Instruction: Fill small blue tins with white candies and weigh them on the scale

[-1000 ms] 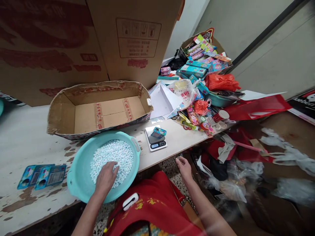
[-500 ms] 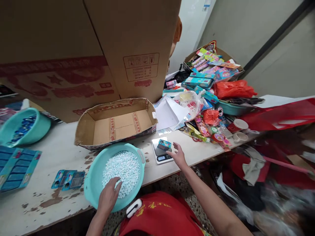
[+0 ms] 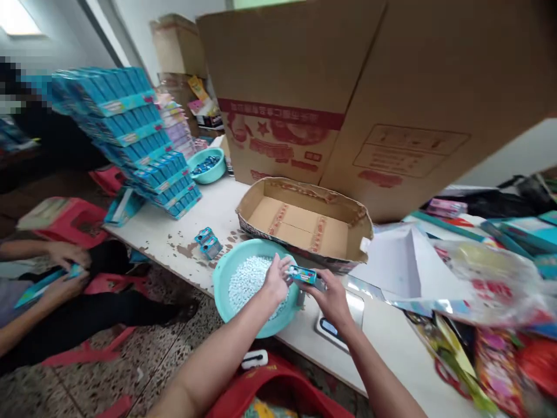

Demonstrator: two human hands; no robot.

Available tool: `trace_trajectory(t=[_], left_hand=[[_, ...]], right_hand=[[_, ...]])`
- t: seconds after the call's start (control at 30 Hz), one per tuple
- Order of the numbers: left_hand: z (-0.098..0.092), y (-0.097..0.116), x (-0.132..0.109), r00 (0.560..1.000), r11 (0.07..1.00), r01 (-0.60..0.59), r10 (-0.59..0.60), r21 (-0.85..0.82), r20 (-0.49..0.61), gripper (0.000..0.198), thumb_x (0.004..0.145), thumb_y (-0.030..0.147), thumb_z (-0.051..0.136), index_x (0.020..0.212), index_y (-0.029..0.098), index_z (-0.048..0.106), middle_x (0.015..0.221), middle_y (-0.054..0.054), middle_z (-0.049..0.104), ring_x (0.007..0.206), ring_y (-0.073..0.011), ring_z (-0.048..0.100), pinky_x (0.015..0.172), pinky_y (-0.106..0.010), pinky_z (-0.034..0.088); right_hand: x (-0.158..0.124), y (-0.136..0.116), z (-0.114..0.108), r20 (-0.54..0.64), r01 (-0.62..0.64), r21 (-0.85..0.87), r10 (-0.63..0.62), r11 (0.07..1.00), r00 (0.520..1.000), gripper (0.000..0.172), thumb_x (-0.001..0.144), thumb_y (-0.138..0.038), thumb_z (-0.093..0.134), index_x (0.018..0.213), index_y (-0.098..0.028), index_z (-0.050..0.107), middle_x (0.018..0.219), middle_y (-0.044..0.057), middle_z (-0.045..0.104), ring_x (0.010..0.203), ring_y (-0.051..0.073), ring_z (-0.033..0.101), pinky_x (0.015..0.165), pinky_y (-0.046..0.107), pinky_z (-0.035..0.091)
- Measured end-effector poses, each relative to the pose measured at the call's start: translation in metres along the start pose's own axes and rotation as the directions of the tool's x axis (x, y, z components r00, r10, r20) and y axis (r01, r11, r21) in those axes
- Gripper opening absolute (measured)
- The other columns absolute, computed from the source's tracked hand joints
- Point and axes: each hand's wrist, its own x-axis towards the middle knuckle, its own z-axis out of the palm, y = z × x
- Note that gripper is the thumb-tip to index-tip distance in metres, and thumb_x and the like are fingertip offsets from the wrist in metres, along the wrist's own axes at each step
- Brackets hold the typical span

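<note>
In the head view, my right hand [image 3: 331, 295] grips a small blue box [image 3: 304, 275] and holds it level above the right rim of a turquoise basin [image 3: 226, 290]. My left hand [image 3: 277, 277] is at the box's left end, its fingers curled around a few white pellets that look like candies. Many more of these white pellets [image 3: 248, 280] lie in the basin below. Partly behind my right forearm, a white digital scale [image 3: 355, 310] rests on the table. Two more small blue boxes [image 3: 209, 242] are on the table left of the basin.
A shallow cardboard tray [image 3: 300, 229] stands behind the basin, before a tall carton [image 3: 278, 69]. Stacked blue boxes [image 3: 130, 128] and a basin of blue packets [image 3: 206, 165] are at left. Another person's hands [image 3: 69, 270] hold something blue. Packaging [image 3: 487, 284] covers the right side.
The view has swung left. My right hand has taken the small blue box off the scale. My left hand has risen out of the basin and moved to the box's end.
</note>
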Motion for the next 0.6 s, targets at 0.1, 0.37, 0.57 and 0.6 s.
trace_trajectory(t=[0.1,0.37,0.57,0.6], left_hand=[[0.0,0.004,0.002,0.996,0.994,-0.08,0.077,-0.081,-0.04,0.04,0.094,0.04,0.037,0.1,0.009,0.062,0.108,-0.015,0.063,0.083,-0.0152,0.062,0.071,-0.025,0.047],[-0.022,0.022,-0.017,0.962,0.963,-0.268,0.269,0.04,-0.035,0.016,0.08,0.024,0.057,0.088,0.011,0.065,0.094,-0.011,0.065,0.081,-0.0153,0.062,0.076,-0.026,0.047],[-0.036,0.018,-0.011,0.87,0.788,-0.445,0.492,0.425,0.0,0.02,0.059,0.008,0.065,0.079,0.01,0.069,0.075,-0.004,0.065,0.075,-0.0148,0.058,0.08,-0.027,0.045],[-0.04,0.02,-0.009,0.86,0.756,-0.448,0.51,0.478,0.0,0.016,0.062,0.01,0.062,0.077,0.01,0.069,0.075,-0.005,0.064,0.075,-0.0157,0.058,0.08,-0.029,0.046]], right_hand=[[0.014,-0.001,0.023,0.055,0.015,-0.011,-0.015,1.0,0.998,0.029,0.08,-0.041,0.065,0.101,-0.021,0.065,0.091,0.005,0.067,0.086,0.025,0.062,0.078,0.038,0.048],[0.019,-0.015,0.03,0.074,-0.032,0.154,0.021,0.987,0.997,0.029,0.079,-0.041,0.065,0.099,-0.019,0.064,0.094,0.006,0.066,0.089,0.023,0.061,0.081,0.036,0.047],[0.014,-0.019,0.053,0.121,-0.074,0.156,0.055,0.985,0.991,0.033,0.077,-0.043,0.066,0.098,-0.018,0.065,0.091,0.006,0.064,0.088,0.024,0.06,0.079,0.035,0.046],[0.013,-0.017,0.056,0.132,-0.081,0.164,0.059,0.983,0.99,0.034,0.075,-0.044,0.067,0.099,-0.018,0.065,0.092,0.006,0.064,0.089,0.024,0.06,0.079,0.035,0.045]])
